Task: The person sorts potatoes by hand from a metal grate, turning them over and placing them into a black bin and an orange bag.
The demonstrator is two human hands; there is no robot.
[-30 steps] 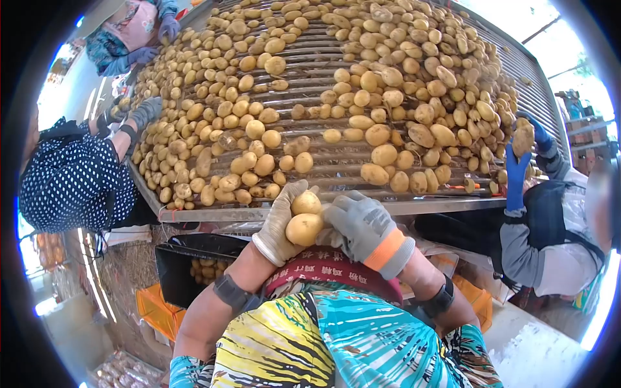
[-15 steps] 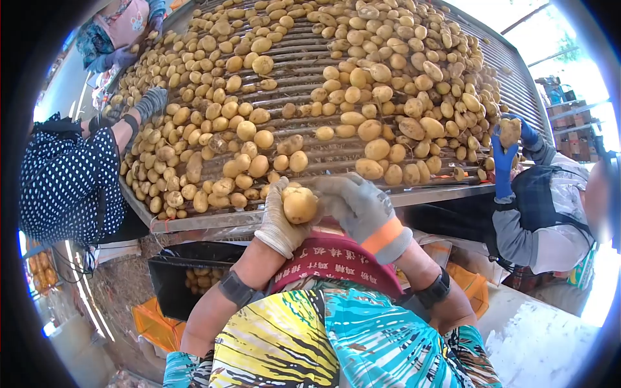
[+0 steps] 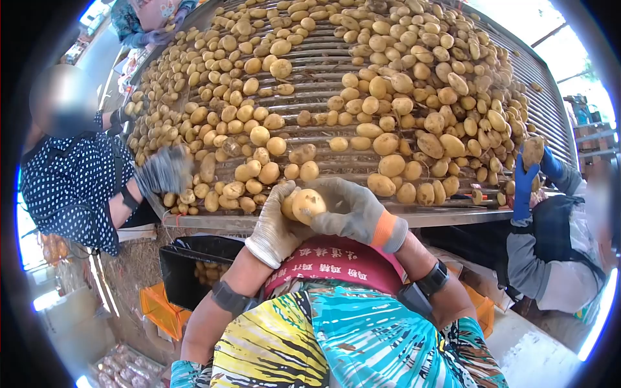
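My left hand [image 3: 275, 223], in a pale knit glove, and my right hand [image 3: 352, 210], in a grey glove with an orange cuff, meet at the near rim of a metal roller table [image 3: 310, 71]. Between them they hold potatoes: one yellow potato [image 3: 308, 204] shows clearly, and a second [image 3: 289, 204] peeks out behind it against my left palm. Both hands hover just over the table's front edge [image 3: 446, 217]. Loose potatoes [image 3: 388, 84] cover the rollers in front of me.
A person in a dotted top [image 3: 71, 181] reaches a gloved hand [image 3: 165, 171] onto the table at the left. Another person at the right lifts a potato [image 3: 533, 151] in blue gloves. A black crate [image 3: 194, 258] with potatoes and an orange crate [image 3: 158, 310] sit below left.
My hands have turned the potatoes between them and shifted slightly up toward the rim. The left person's gloved hand has swept down toward the near edge. The right person's potato stays raised.
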